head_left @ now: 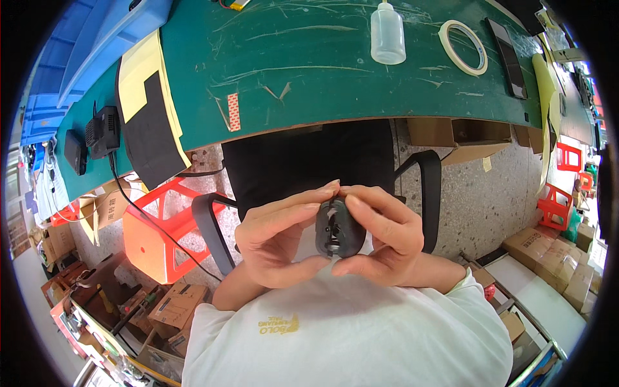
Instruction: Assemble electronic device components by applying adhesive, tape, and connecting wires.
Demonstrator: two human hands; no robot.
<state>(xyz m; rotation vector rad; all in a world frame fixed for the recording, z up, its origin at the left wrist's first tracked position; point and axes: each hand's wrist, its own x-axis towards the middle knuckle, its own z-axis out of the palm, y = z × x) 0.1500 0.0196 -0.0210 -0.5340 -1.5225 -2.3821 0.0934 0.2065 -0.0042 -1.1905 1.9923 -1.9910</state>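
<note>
Between my two hands, in front of my chest, is a small black rounded plastic housing (349, 233) with a gap along its left side. Inside that gap, small dark and shiny parts show, too fine to name. My left hand (274, 240) is curved around the left side, its fingertips at the far end and its thumb at the near end. On the other side, my right hand (391, 233) grips the housing between fingers and thumb. The fingertips of both hands nearly meet at the far end. The housing's underside is hidden.
Ahead, the green table (290, 77) holds a squeeze bottle (387, 39), a tape roll (446, 44), a dark flat slab (506, 58) and a black device with a cord (103, 132). A chair armrest (431, 200) is at right, a red stool (149, 248) at left.
</note>
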